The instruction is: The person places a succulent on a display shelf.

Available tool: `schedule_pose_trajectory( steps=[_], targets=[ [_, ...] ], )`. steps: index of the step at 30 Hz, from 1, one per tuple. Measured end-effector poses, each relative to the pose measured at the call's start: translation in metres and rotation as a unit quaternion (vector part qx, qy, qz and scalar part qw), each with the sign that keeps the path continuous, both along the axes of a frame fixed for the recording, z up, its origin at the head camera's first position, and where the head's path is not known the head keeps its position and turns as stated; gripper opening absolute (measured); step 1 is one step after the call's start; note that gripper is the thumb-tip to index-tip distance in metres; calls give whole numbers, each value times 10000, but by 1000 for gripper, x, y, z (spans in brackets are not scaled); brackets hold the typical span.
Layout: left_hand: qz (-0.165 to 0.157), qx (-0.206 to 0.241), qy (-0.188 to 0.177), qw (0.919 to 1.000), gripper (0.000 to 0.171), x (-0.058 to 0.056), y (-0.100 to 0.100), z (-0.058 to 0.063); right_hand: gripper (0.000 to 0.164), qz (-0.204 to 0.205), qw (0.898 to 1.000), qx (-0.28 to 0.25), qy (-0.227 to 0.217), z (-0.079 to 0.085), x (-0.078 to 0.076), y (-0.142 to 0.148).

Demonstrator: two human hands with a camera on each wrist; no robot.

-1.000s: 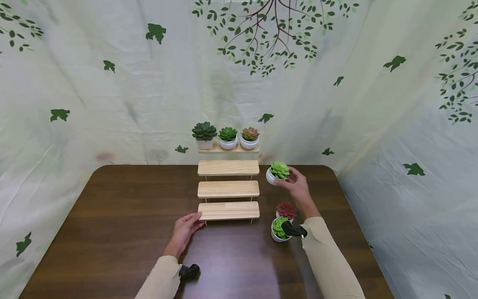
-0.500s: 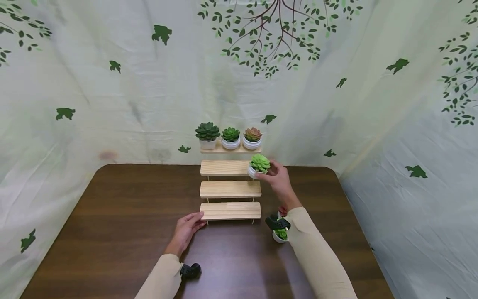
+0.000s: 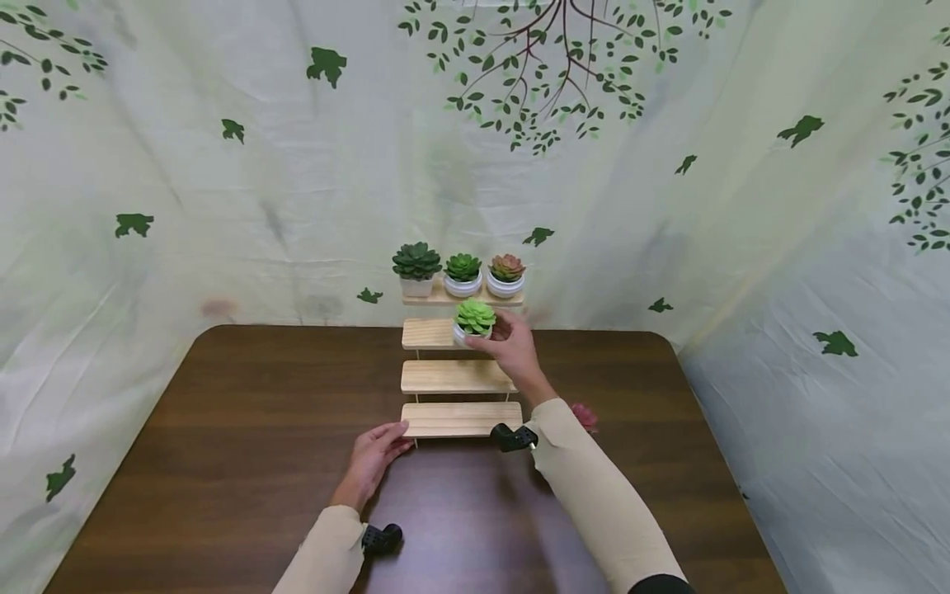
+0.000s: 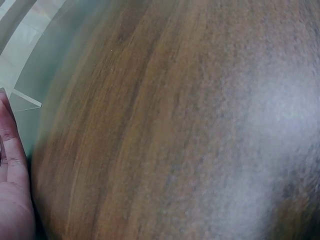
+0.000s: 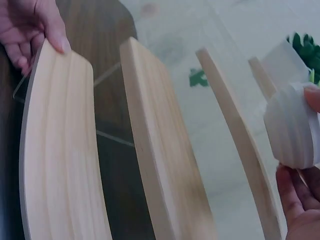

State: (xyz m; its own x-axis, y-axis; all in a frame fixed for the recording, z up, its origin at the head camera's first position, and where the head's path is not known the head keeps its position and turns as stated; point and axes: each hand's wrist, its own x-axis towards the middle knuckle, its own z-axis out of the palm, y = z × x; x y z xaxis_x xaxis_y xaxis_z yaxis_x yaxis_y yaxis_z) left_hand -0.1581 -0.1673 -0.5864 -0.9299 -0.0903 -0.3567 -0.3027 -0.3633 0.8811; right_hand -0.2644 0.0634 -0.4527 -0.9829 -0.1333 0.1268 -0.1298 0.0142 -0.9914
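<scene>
A four-step wooden display shelf (image 3: pixel 456 421) stands on the brown table. My left hand (image 3: pixel 371 459) pinches the left end of its lowest board; in the right wrist view the thumb lies on top of that board (image 5: pixel 60 145), with the fingers below. My right hand (image 3: pixel 515 351) grips a light green succulent in a white ribbed pot (image 3: pixel 475 317), close over the second board from the top. Seen from the right wrist, thumb and fingers hold the pot (image 5: pixel 290 130) from both sides. The left wrist view shows mostly table and part of the left hand (image 4: pixel 12 185).
On the top board stand a dark green succulent (image 3: pixel 416 262), a green one (image 3: pixel 463 275) and a reddish one (image 3: pixel 507 275). A red succulent (image 3: pixel 584 417) shows partly behind my right sleeve. A leaf-printed curtain (image 3: pixel 297 181) hangs behind the table.
My right hand has carried the light green succulent leftward, from beside the shelf to over the second board from the top. My left hand keeps its hold on the lowest board.
</scene>
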Motion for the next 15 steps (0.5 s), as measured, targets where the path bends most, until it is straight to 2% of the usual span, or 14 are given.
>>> schedule_pose_trajectory(
  steps=[6, 15],
  targets=[
    [-72, -34, -38, 10000, 12, 1, 1, 2, 56, -61, 9999, 84, 12, -1, -1, -23],
    [-38, 24, -56, 10000, 7, 2, -1, 1, 59, -18, 9999, 62, -126, -1, -5, -52]
  ],
)
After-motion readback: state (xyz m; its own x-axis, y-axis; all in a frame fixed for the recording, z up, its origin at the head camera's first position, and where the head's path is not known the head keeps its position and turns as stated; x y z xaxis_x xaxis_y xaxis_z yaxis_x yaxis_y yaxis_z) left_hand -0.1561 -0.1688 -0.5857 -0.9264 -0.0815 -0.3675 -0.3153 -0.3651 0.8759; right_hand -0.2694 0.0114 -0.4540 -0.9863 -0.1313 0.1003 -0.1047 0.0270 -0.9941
